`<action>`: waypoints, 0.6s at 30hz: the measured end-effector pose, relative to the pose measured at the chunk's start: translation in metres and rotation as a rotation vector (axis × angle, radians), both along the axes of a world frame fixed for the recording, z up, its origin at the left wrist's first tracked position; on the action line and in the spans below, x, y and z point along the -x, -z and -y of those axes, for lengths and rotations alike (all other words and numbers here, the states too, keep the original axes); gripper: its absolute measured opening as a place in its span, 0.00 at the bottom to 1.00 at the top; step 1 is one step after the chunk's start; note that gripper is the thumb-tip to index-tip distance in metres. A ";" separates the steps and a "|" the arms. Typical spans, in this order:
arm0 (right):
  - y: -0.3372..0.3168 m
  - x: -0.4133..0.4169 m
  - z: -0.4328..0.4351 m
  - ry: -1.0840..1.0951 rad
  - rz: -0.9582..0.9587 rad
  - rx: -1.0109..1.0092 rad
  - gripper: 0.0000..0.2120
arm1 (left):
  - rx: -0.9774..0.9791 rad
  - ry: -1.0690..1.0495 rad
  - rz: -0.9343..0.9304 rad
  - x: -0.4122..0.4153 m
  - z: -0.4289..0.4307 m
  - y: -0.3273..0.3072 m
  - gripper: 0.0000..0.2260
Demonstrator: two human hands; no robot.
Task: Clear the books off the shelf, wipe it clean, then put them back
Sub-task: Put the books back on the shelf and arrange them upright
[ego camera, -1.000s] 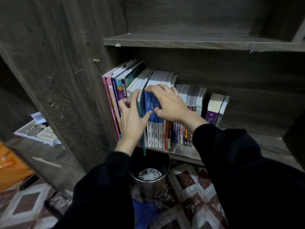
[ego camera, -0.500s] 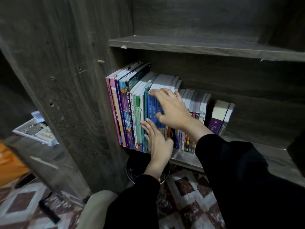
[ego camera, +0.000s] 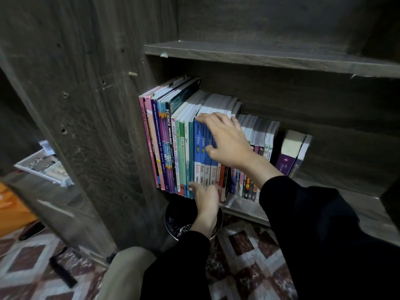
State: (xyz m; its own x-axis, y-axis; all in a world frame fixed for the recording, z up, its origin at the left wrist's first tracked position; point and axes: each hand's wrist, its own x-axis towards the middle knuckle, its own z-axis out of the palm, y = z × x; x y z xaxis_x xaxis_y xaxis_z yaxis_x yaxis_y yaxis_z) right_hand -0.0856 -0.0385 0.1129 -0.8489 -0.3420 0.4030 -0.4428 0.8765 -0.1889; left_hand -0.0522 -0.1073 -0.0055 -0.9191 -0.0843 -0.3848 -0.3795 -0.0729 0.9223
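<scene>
A row of upright books [ego camera: 173,144] fills the left part of a dark wooden shelf [ego camera: 244,207]. Pink, purple and green spines stand at the left, blue ones [ego camera: 200,154] in the middle, smaller books [ego camera: 259,135] further right. My right hand [ego camera: 227,139] lies over the top of the blue books, fingers curled over their upper edges and thumb on the spines. My left hand [ego camera: 205,198] is at the bottom of the same blue books, fingers against their lower ends at the shelf's front edge. Two books [ego camera: 292,152] lean alone at the right.
An upper shelf board [ego camera: 270,59] sits above the books. A metal bin [ego camera: 173,219] stands on the patterned tile floor below my left hand. The cabinet's side panel [ego camera: 86,105] is at left, with a white tray [ego camera: 43,167] beyond it. The shelf's right part is bare wood.
My left hand dropped from the upper spines to the bottom edge of the blue books. My right hand stayed on their tops. The tilted left books now stand straighter.
</scene>
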 end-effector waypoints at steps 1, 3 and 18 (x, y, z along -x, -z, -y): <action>0.000 0.000 0.000 -0.002 -0.004 -0.004 0.34 | -0.039 0.001 0.000 0.003 0.001 0.000 0.38; 0.001 0.001 0.000 -0.003 -0.008 -0.006 0.34 | -0.097 -0.012 0.000 0.011 0.001 -0.003 0.34; -0.002 -0.003 0.004 0.020 -0.005 0.024 0.33 | -0.107 0.139 0.055 0.018 0.025 -0.029 0.07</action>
State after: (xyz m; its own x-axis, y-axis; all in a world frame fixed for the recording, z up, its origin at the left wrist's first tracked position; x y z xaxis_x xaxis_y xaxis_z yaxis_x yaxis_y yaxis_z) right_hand -0.0830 -0.0423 0.1152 -0.8535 -0.3151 0.4150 -0.4260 0.8806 -0.2077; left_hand -0.0698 -0.1328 0.0239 -0.8965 0.0859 -0.4345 -0.4421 -0.1134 0.8898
